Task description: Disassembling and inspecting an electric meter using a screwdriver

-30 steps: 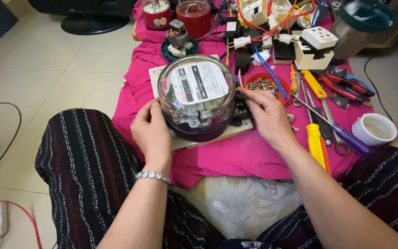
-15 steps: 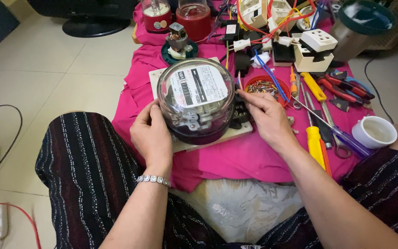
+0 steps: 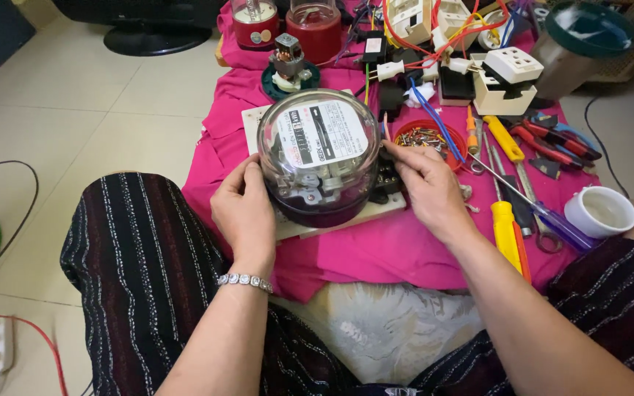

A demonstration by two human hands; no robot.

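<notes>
While both hands grip it, the meter (image 3: 321,158) sits on a white board (image 3: 346,218) mid-cloth: left hand (image 3: 246,209) cups the dome's left side, right hand (image 3: 427,183) pinches at the black terminal block (image 3: 389,180). Judging by this, terminal work; next needs fine fingertip control.

Right hand (image 3: 427,187) slightly nearer meter (image 3: 321,154)
</notes>
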